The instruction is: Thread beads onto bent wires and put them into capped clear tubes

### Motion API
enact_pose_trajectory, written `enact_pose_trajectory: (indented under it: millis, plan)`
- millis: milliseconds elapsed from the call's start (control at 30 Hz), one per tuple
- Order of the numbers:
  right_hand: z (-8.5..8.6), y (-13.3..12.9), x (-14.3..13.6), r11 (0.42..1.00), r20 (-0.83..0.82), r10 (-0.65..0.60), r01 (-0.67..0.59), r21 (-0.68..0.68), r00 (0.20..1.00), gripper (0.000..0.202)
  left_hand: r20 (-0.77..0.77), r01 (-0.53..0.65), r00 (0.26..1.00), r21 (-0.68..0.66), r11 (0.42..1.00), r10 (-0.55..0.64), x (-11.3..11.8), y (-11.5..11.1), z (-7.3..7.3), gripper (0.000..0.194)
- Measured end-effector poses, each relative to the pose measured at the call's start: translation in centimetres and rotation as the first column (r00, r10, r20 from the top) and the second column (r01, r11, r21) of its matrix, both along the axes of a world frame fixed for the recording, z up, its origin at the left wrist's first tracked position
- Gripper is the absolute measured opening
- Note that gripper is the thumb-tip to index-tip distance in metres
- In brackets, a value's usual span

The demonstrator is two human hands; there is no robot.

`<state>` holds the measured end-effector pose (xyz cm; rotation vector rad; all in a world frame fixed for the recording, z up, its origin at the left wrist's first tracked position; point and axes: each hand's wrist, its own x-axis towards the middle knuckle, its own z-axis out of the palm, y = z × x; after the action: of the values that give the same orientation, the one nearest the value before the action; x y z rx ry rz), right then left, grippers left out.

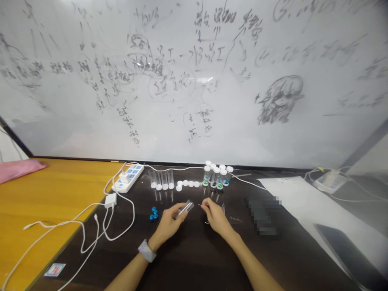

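Pinching clear tube (188, 205) in left grip (170, 221), thin object (200, 205) in right grip (214, 215); tube probably handling light, slippery, favouring mid-wall hold.

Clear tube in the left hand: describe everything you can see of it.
The clear tube is a see-through cylinder, plastic or glass by its look, with bright glints along its wall. It lies aslant in the left hand, between thumb and fingers, which hide part of it. Its far end points up and to the right in the picture; no cap shows there. It is over the dark table, apart from the right hand.
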<state>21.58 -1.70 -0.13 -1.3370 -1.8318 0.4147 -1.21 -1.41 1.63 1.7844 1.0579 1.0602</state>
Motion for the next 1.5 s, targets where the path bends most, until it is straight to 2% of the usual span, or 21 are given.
enact_pose_trajectory:
  millis: [100, 167, 400, 467, 533, 600, 700, 767, 800, 933, 1033, 1167, 1233, 1300, 1400, 1500]
  plan:
    - [0.8, 0.1, 0.6, 0.998, -0.3, 0.028, -0.045, -0.05, 0.954, 0.024, -0.06, 0.024, 0.998, 0.044, 0.999, -0.021, 0.1, -0.3, 0.5, 0.039]
    - [1.4, -0.1, 0.9, 0.995, -0.365, 0.052, -0.081, -0.064, 0.929, 0.026, -0.094, 0.022, 0.995, 0.072, 0.997, -0.015, 0.1, -0.4, 0.7, 0.036]
    - [3.0, -1.8, 0.5, 0.981, -0.123, 0.191, -0.188, 0.041, 0.974, 0.022, -0.234, 0.089, 0.972, 0.229, 0.969, -0.034, 0.1, -1.2, 1.4, 0.031]
    - [2.9, -2.0, 0.1, 0.982, -0.141, 0.189, -0.184, 0.052, 0.972, 0.018, -0.257, 0.132, 0.964, 0.248, 0.96, -0.067, 0.2, -1.4, 1.6, 0.029]
    - [2.4, -1.9, -0.5, 0.988, -0.242, 0.157, -0.153, 0.035, 0.958, 0.013, -0.261, 0.153, 0.962, 0.249, 0.956, -0.086, 0.3, -1.5, 1.7, 0.029]
    - [1.7, -1.7, -1.1, 0.993, -0.416, 0.098, -0.115, -0.016, 0.904, 0.014, -0.251, 0.141, 0.965, 0.244, 0.96, -0.077, 0.4, -1.5, 1.5, 0.029]
    - [0.9, -1.5, -2.2, 0.992, -0.653, 0.011, -0.089, -0.088, 0.758, 0.025, -0.233, 0.112, 0.971, 0.233, 0.966, -0.056, 0.5, -1.4, 1.2, 0.031]
    - [0.7, -1.6, -2.8, 0.994, -0.716, -0.017, -0.068, -0.089, 0.698, 0.03, -0.221, 0.115, 0.973, 0.208, 0.971, -0.068, 0.5, -1.4, 0.9, 0.031]
    - [0.7, -1.7, -3.0, 0.996, -0.719, -0.027, -0.044, -0.08, 0.695, 0.031, -0.214, 0.123, 0.973, 0.186, 0.975, -0.082, 0.6, -1.4, 0.8, 0.032]
    - [0.9, -2.2, -3.5, 0.998, -0.657, -0.071, 0.055, -0.044, 0.751, 0.031, -0.159, 0.169, 0.975, 0.073, 0.983, -0.156, 0.6, -1.5, 0.4, 0.036]
    - [1.1, -2.3, -3.5, 0.998, -0.645, -0.052, 0.026, -0.049, 0.763, 0.032, -0.081, 0.212, 0.974, -0.012, 0.977, -0.212, 0.6, -1.5, -0.1, 0.037]
    - [0.7, -1.6, -3.0, 0.997, -0.67, -0.072, 0.061, -0.04, 0.738, 0.034, 0.129, 0.236, 0.968, -0.167, 0.957, -0.216, 0.8, -1.0, -0.7, 0.047]
    - [0.2, -0.8, -2.5, 0.993, -0.64, -0.113, 0.112, -0.041, 0.76, 0.035, 0.27, 0.253, 0.943, -0.207, 0.945, -0.193, 0.9, -0.6, -0.8, 0.048]
    - [-0.5, 0.3, -1.8, 0.99, -0.554, -0.14, 0.133, -0.053, 0.821, 0.034, 0.391, 0.267, 0.904, -0.204, 0.942, -0.171, 1.0, -0.5, -0.7, 0.046]
    - [-1.3, 2.6, -0.7, 0.991, -0.322, -0.128, 0.11, -0.075, 0.938, 0.029, 0.515, 0.285, 0.844, -0.189, 0.94, -0.152, 1.1, -0.5, -0.4, 0.041]
    - [-1.6, 5.1, -0.2, 0.989, 0.004, -0.12, 0.12, -0.087, 0.993, 0.045, 0.578, 0.308, 0.806, -0.233, 0.922, -0.123, 1.2, -0.7, 0.0, 0.044]
